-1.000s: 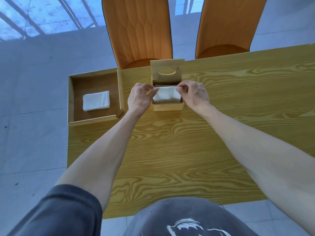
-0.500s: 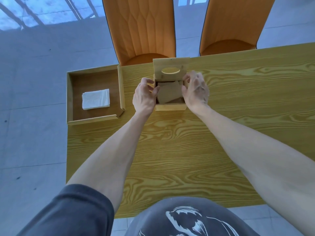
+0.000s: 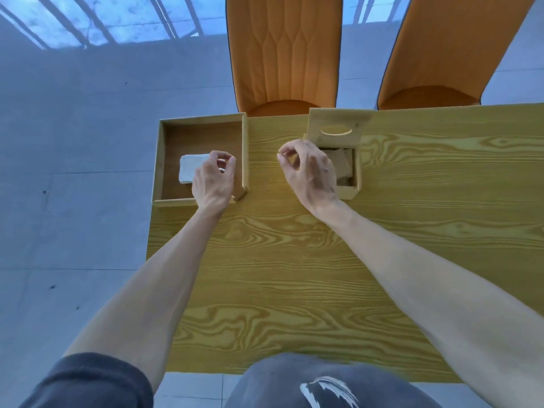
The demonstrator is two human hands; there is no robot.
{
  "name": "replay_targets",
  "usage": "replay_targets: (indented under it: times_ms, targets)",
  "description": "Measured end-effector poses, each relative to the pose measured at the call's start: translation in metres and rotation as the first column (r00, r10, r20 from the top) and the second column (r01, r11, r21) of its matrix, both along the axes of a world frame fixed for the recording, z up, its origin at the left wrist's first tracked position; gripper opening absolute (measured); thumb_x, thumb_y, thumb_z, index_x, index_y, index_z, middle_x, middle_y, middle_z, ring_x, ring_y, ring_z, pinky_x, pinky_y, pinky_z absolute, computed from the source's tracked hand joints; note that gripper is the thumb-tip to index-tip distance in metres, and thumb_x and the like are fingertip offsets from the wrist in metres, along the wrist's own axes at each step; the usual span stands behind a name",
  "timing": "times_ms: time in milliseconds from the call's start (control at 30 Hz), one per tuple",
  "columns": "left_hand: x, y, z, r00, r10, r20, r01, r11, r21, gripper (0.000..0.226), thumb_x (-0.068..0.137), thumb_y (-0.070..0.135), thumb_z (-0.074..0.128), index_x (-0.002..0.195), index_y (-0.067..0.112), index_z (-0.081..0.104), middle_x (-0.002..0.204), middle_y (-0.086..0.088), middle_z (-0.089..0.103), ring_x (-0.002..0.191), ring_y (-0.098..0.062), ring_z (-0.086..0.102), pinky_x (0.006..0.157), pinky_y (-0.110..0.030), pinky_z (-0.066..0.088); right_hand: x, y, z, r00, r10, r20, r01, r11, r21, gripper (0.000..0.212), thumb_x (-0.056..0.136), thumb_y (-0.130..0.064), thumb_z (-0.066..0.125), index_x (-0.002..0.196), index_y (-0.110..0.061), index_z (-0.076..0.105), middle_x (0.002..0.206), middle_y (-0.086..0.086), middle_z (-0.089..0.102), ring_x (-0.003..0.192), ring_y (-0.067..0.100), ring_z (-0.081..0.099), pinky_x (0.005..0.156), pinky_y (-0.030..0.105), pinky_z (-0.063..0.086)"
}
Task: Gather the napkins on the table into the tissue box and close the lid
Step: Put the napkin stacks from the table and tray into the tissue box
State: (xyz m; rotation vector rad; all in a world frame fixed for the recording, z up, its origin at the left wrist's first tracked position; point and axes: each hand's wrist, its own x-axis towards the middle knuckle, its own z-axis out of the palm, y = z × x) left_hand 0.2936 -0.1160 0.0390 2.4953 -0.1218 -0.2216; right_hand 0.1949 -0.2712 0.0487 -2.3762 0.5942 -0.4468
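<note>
One napkin [image 3: 192, 168], one tissue box [image 3: 347, 189], one tray [image 3: 159, 160], two chairs [image 3: 284, 51].

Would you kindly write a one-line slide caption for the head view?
Left hand reaches over the napkin in the tray; right hand beside the open tissue box.

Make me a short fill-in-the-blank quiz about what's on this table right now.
1. The white napkin lies inside the open wooden ____.
2. The tissue box has its lid standing ____.
3. The left hand hovers over the ____.
4. Behind the table stand two ____ chairs.

Missing words: tray; open; napkin; orange
</note>
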Motion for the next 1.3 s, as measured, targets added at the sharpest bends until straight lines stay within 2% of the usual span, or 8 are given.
replay_targets:
  times_ms: [167,300,500,867,967,1100,1167,1300]
  targets:
    - [0.032,0.055,-0.004,0.988,0.128,-0.085,-0.123,0.991,0.058,0.036,0.098,0.035,0.055,0.126,0.014,0.062,0.122,-0.007,0.069,0.109,-0.026,0.065,0.082,-0.035,0.049,0.048,0.052,-0.004,0.994,0.073,-0.083,-0.052,0.972,0.229,0.02,0.094,-0.023,0.061,0.109,-0.013,0.071,0.098,0.001,0.075,0.088,0.014,0.069,0.081,0.034,0.057]
    - [0.056,0.076,-0.012,0.962,0.175,-0.211,-0.163,0.984,0.07,0.049,0.098,0.036,0.055,0.139,0.01,0.051,0.134,-0.011,0.061,0.122,-0.029,0.057,0.101,-0.043,0.047,0.085,0.084,-0.009,0.926,0.165,-0.338,-0.021,0.92,0.392,0.035,0.095,-0.022,0.061,0.125,-0.004,0.063,0.12,0.013,0.069,0.111,0.026,0.065,0.097,0.037,0.052]
    - [0.083,0.072,-0.019,0.914,0.159,-0.373,-0.163,0.986,0.02,0.056,0.096,0.041,0.055,0.144,0.012,0.047,0.143,-0.01,0.056,0.128,-0.03,0.054,0.107,-0.045,0.045,0.12,0.104,-0.019,0.836,0.149,-0.527,0.158,0.856,0.492,0.041,0.101,-0.024,0.052,0.134,0.001,0.049,0.134,0.016,0.056,0.12,0.031,0.057,0.094,0.036,0.047]
    - [0.105,0.067,-0.035,0.888,0.269,-0.372,-0.239,0.963,0.126,0.049,0.1,0.026,0.056,0.142,0.004,0.047,0.144,-0.013,0.053,0.131,-0.031,0.052,0.102,-0.039,0.043,0.147,0.104,-0.04,0.826,0.049,-0.561,0.328,0.768,0.551,0.018,0.098,-0.019,0.049,0.108,-0.004,0.055,0.102,0.009,0.055,0.083,0.025,0.055,0.067,0.032,0.046]
    - [0.108,0.068,-0.036,0.876,0.286,-0.388,-0.261,0.958,0.117,0.048,0.099,0.021,0.058,0.142,0.003,0.047,0.143,-0.013,0.054,0.129,-0.03,0.053,0.094,-0.033,0.043,0.149,0.103,-0.042,0.826,0.053,-0.561,0.332,0.759,0.56,0.029,0.097,-0.017,0.05,0.121,-0.001,0.057,0.105,0.01,0.059,0.084,0.024,0.056,0.063,0.032,0.046]
    - [0.108,0.067,-0.035,0.86,0.29,-0.419,-0.28,0.956,0.088,0.039,0.098,0.018,0.058,0.133,0.0,0.054,0.12,-0.013,0.059,0.101,-0.026,0.055,0.079,-0.03,0.039,0.148,0.102,-0.043,0.832,0.054,-0.551,0.348,0.724,0.596,0.039,0.098,-0.014,0.051,0.135,-0.002,0.051,0.131,0.014,0.058,0.11,0.029,0.061,0.082,0.031,0.052]
    - [0.108,0.066,-0.035,0.854,0.279,-0.44,-0.278,0.958,0.067,0.035,0.098,0.016,0.058,0.129,0.0,0.058,0.107,-0.008,0.057,0.093,-0.02,0.053,0.073,-0.029,0.042,0.146,0.102,-0.043,0.834,0.063,-0.548,0.344,0.717,0.606,0.034,0.096,-0.011,0.051,0.129,-0.003,0.056,0.126,0.012,0.061,0.108,0.027,0.062,0.074,0.029,0.047]
    - [0.108,0.067,-0.036,0.838,0.266,-0.477,-0.277,0.96,0.047,0.032,0.097,0.017,0.06,0.125,0.003,0.063,0.116,-0.012,0.067,0.091,-0.021,0.06,0.058,-0.023,0.042,0.148,0.105,-0.048,0.828,0.035,-0.56,0.392,0.678,0.622,0.018,0.091,-0.004,0.048,0.075,-0.013,0.049,0.082,0.004,0.051,0.063,0.018,0.049,0.054,0.027,0.045]
